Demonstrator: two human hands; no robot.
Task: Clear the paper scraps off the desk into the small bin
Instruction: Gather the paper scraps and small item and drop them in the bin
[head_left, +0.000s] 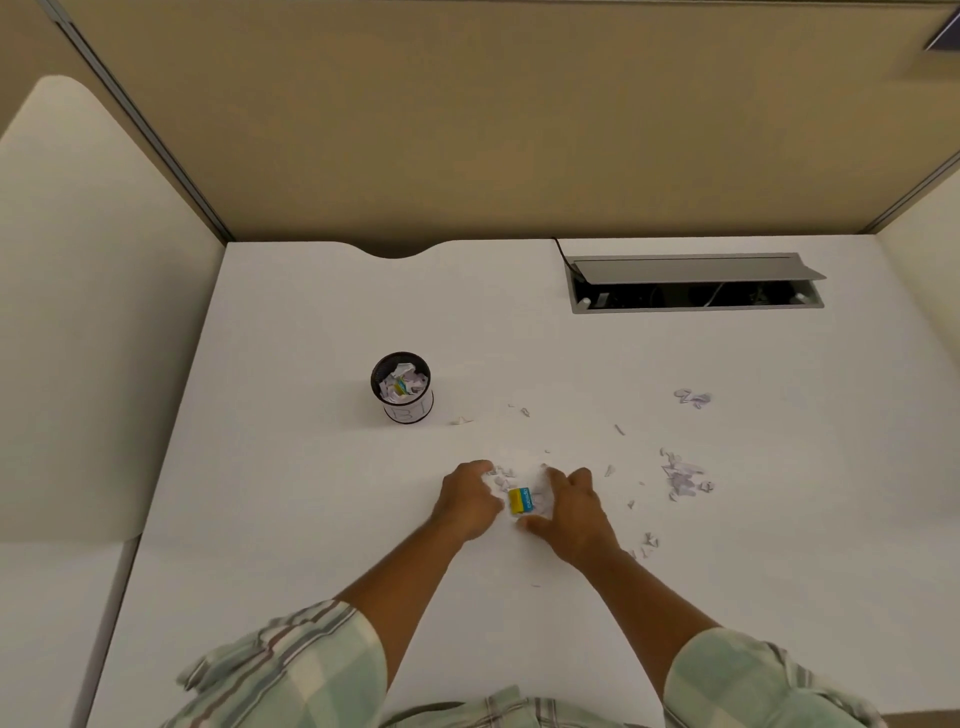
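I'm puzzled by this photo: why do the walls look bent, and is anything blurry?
Head view: the wide lens bows the desk edges and partitions; lighting is soft, without glare; the small scraps look slightly smeared; both hands are fairly sharp.

Probably an office cubicle: tan partition panels (467, 130) enclose a white desk (311, 493) with a cable hatch (696, 283) near its far right corner.

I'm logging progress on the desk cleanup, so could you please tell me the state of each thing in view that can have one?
small bin: upright, filled with scraps nearly to the rim.
Cable hatch: lid open, cables visible inside.
Yellow and blue scrap: on the desk, between both hands.
Left hand: cupped, gathering white scraps.
Right hand: cupped against the same pile.
Loose scraps: scattered on the desk, uncollected.
Far scraps: lying apart, uncollected.
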